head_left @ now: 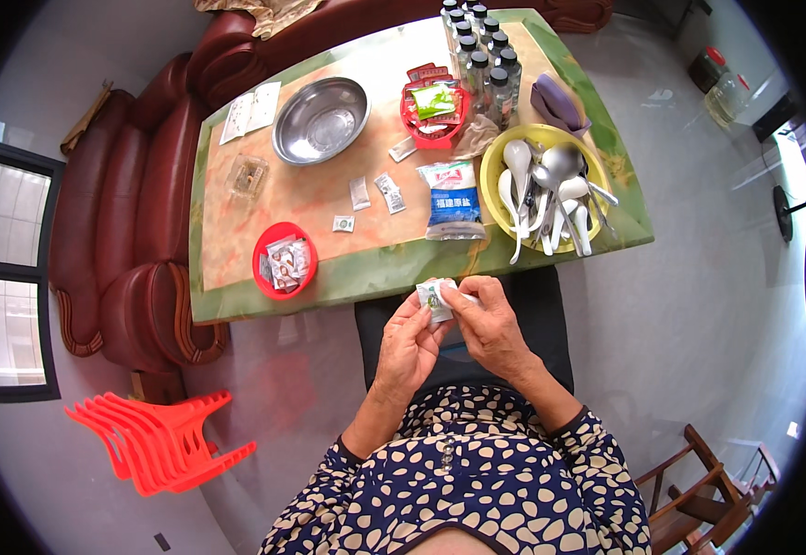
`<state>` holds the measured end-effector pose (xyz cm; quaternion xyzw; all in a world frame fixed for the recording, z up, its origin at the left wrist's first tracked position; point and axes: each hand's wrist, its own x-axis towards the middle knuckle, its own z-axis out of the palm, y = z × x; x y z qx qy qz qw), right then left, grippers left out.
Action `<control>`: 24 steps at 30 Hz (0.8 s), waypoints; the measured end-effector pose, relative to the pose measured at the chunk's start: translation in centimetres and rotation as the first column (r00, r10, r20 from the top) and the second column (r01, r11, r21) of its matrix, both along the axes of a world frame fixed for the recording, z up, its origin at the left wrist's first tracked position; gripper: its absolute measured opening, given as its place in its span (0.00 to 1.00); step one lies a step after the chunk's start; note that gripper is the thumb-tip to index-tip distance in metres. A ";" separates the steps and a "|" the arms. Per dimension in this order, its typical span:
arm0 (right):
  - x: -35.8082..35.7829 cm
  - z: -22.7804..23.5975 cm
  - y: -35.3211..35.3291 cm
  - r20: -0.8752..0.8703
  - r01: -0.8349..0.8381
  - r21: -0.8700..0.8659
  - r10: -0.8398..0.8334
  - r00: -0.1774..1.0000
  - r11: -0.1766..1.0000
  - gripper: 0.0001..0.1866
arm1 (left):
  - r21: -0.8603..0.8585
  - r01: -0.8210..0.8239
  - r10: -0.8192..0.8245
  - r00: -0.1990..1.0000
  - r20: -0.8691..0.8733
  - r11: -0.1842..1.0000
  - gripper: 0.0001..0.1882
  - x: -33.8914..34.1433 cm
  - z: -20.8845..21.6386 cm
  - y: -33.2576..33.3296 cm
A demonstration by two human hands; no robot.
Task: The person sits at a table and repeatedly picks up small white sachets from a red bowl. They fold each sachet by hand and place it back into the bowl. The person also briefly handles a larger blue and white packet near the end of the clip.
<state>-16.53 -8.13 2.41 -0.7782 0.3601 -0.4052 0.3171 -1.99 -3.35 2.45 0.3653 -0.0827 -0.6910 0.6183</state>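
Observation:
Close to my body, just off the table's near edge, a small white sachet (434,300) is pinched between both hands. My left hand (406,342) grips it from the left with thumb and fingers. My right hand (492,326) is closed on its upper right side, and a white bit shows by the fingers; whether that belongs to the sachet I cannot tell. Beyond the hands, a red bowl (260,273) of similar sachets stands at the near left edge. Several loose packets (390,193) lie mid-table. A blue-and-white plastic bag (455,205) lies farther right.
A yellow basin (492,199) heaped with spoons and ladles stands at the right. Behind it are a purple pouch (558,104), capped bottles (479,76) and a red basket (435,141) of packets. A metal bowl (319,120) sits far left. Red plastic chairs (158,444) are on the floor.

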 end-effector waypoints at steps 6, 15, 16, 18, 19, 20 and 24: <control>-0.2 -0.9 1.4 -0.137 -0.041 -0.137 0.022 0.990 0.990 0.25 | -0.037 0.031 -0.031 1.000 0.002 0.999 0.21 -0.2 -0.2 0.2; 1.0 0.0 0.3 -0.142 -0.003 -0.218 -0.028 0.990 0.976 0.26 | -0.119 0.118 -0.107 0.989 0.098 0.986 0.20 -0.2 0.2 0.2; 1.0 -0.1 0.4 -0.153 0.021 -0.210 -0.054 0.987 0.978 0.26 | -0.116 0.099 -0.089 0.993 0.083 0.988 0.20 -0.1 0.1 0.3; 0.8 -0.4 0.6 -0.176 0.069 -0.194 -0.104 0.979 0.979 0.26 | -0.109 0.059 -0.053 0.997 0.055 0.992 0.21 -0.2 -0.1 0.4; 0.7 -0.6 0.8 -0.193 0.075 -0.179 -0.110 0.975 0.981 0.25 | -0.093 0.039 -0.034 0.998 0.056 0.995 0.21 -0.3 0.0 0.4; 0.7 -0.6 1.0 -0.177 0.062 -0.180 -0.095 0.980 0.982 0.26 | -0.077 0.018 -0.014 0.998 0.058 0.997 0.21 -0.4 0.4 0.2; 0.3 -0.5 2.1 -0.148 -0.066 -0.136 0.045 0.988 0.988 0.23 | -0.049 -0.009 0.009 1.000 -0.005 0.999 0.22 0.3 0.8 -0.2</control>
